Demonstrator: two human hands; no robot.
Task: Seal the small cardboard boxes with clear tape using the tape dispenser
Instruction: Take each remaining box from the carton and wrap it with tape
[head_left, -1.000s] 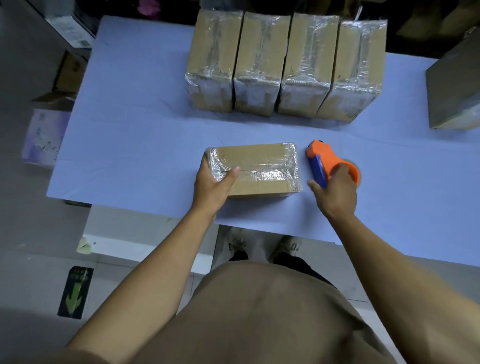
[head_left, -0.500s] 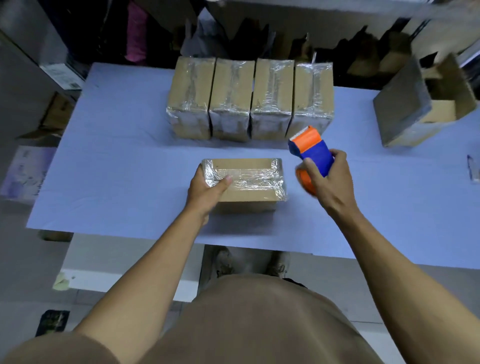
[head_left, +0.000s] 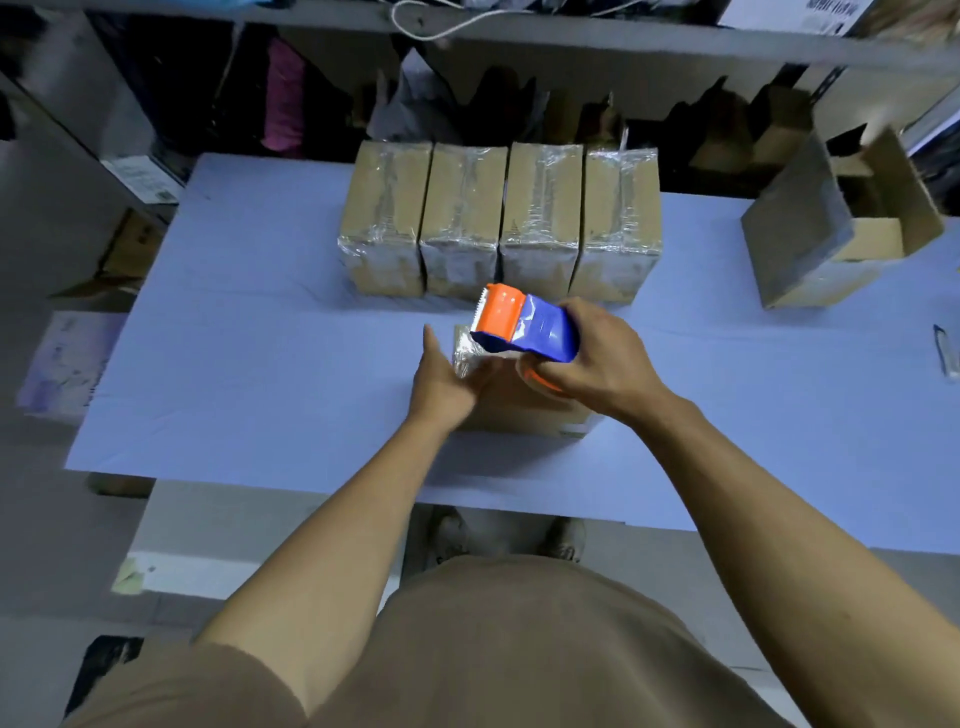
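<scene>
While your left hand (head_left: 441, 382) grips the small tape-wrapped cardboard box (head_left: 519, 410), your right hand (head_left: 597, 358) clutches the orange-and-blue plastic tape dispenser (head_left: 524, 325) just above it.

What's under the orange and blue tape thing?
Under the dispenser, held up by the right hand, sits a small box on the table. The left hand holds the box's left end. Most of its top is hidden by the hands and dispenser.
</scene>
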